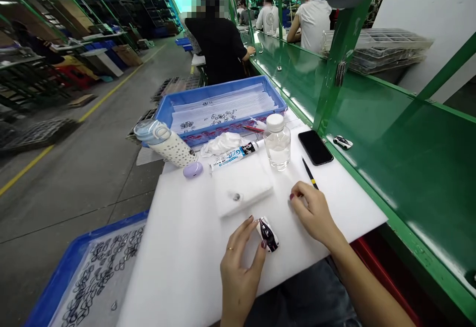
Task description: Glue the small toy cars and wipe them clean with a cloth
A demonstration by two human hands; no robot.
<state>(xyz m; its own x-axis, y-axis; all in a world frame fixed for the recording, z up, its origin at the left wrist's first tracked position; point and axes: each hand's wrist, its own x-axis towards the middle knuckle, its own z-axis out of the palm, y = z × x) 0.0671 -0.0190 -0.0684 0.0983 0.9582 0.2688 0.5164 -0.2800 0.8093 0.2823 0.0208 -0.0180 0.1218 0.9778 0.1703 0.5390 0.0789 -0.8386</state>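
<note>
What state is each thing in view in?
Left hand: thumb and fingertips at the near toy car, grip unclear
Right hand: fingers curled, contents unclear
Near toy car: roof up
Clear bottle: white cap on
Phone: face up, screen dark
Purple case: closed
Tumbler: lid on
Printed tube: lying down
White cloth: crumpled
Upper blue tray: holding small parts

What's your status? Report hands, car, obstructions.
Left hand at small white-and-black toy car on white tabletop. Right hand curled beside slim black tool, grip unclear. White rectangular block beyond car, not blocking it.
</note>
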